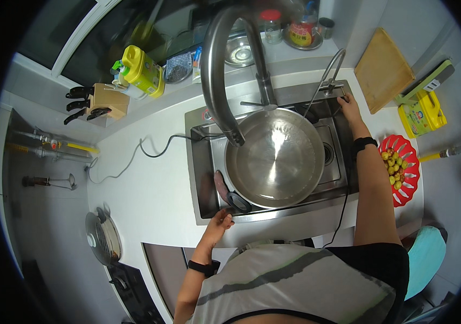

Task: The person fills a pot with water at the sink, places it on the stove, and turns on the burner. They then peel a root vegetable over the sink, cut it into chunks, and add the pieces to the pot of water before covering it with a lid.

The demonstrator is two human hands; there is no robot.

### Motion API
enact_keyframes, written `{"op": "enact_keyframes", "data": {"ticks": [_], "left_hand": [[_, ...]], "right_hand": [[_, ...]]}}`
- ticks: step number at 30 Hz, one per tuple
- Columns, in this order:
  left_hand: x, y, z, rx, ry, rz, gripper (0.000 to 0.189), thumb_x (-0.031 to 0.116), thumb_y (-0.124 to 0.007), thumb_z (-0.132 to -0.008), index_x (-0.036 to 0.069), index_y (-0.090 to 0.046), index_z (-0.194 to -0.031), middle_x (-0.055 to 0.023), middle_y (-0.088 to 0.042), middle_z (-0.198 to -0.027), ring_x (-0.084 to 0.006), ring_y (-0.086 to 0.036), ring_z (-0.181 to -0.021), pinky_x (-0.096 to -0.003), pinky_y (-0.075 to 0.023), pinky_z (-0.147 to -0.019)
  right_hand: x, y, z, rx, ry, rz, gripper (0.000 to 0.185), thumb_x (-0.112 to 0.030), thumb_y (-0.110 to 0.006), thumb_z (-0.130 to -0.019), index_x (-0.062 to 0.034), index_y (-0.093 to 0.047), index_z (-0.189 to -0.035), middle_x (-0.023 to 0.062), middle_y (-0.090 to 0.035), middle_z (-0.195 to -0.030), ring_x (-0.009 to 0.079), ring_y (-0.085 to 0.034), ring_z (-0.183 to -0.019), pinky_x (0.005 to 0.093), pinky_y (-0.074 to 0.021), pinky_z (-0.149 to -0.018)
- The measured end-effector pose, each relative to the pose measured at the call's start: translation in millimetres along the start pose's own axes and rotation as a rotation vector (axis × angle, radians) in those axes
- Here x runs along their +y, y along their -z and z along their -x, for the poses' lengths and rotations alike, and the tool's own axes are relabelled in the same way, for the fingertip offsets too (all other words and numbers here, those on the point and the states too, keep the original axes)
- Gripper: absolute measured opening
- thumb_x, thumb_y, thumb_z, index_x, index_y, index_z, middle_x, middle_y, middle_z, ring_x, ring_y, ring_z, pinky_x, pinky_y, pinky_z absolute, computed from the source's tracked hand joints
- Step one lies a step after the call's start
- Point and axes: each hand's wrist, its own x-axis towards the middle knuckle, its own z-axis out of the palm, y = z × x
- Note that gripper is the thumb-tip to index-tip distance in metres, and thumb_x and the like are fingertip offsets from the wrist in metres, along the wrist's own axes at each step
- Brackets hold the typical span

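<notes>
A large stainless-steel pot [275, 162] with clear water in it sits in the sink [206, 158]. Its black loop handle [239, 202] points toward the sink's front left. Beside that handle, my left hand [219, 226] is at the front rim with its fingers curled; whether it grips anything is unclear. At the back right corner, the fingers of my right hand [351, 108] are on the lever of a slim gooseneck tap [331, 67]. That tap's spout reaches the pot's right edge. A long purplish root vegetable [221, 185] lies left of the pot.
A large pull-down faucet [210, 69] arches over the pot's left side. A black cable [161, 152] crosses the left counter into the sink. A red basket [410, 174] of small yellow-green fruit stands right. A knife block [111, 101] and yellow jug [145, 71] stand back left.
</notes>
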Motion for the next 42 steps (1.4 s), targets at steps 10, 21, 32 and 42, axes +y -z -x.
{"op": "enact_keyframes", "data": {"ticks": [10,21,32,42], "left_hand": [[47.0,28.6,-1.0,-0.041,-0.044,-0.138,0.066,0.039,-0.056,-0.096,-0.006,-0.036,-0.140,-0.0154,-0.061,-0.118,-0.0187,-0.063,-0.096,-0.0298,-0.0508,-0.085],[41.5,19.2,-46.9,0.038,0.015,0.051,0.055,0.030,-0.057,-0.096,-0.004,-0.041,-0.137,-0.0117,-0.059,-0.119,-0.0177,-0.060,-0.099,-0.0285,-0.0522,-0.083],[31.6,-8.6,-55.4,-0.048,0.040,0.057,0.061,0.030,-0.057,-0.096,-0.002,-0.033,-0.142,-0.0141,-0.053,-0.126,-0.0195,-0.057,-0.107,-0.0288,-0.0540,-0.081],[29.0,-11.1,-53.0,-0.040,0.046,0.062,0.060,0.031,-0.057,-0.096,-0.002,-0.034,-0.141,-0.0143,-0.053,-0.125,-0.0202,-0.057,-0.107,-0.0300,-0.0546,-0.081]], "right_hand": [[-18.3,2.1,12.5,-0.046,-0.072,-0.159,0.065,-0.022,-0.066,-0.087,-0.0038,-0.037,-0.142,0.0085,-0.055,-0.129,0.0192,-0.056,-0.107,0.0337,-0.0473,-0.085],[-40.9,2.5,30.9,-0.062,-0.097,-0.245,0.065,-0.023,-0.064,-0.088,-0.0038,-0.035,-0.144,0.0102,-0.052,-0.133,0.0206,-0.053,-0.115,0.0346,-0.0455,-0.089],[-52.5,2.8,36.0,-0.084,-0.097,-0.227,0.068,-0.025,-0.063,-0.089,-0.0011,-0.032,-0.145,0.0122,-0.050,-0.136,0.0211,-0.052,-0.115,0.0344,-0.0441,-0.090],[-61.0,2.6,40.8,-0.071,-0.113,-0.217,0.069,-0.024,-0.062,-0.089,-0.0009,-0.031,-0.145,0.0138,-0.049,-0.138,0.0224,-0.051,-0.118,0.0342,-0.0438,-0.091]]}}
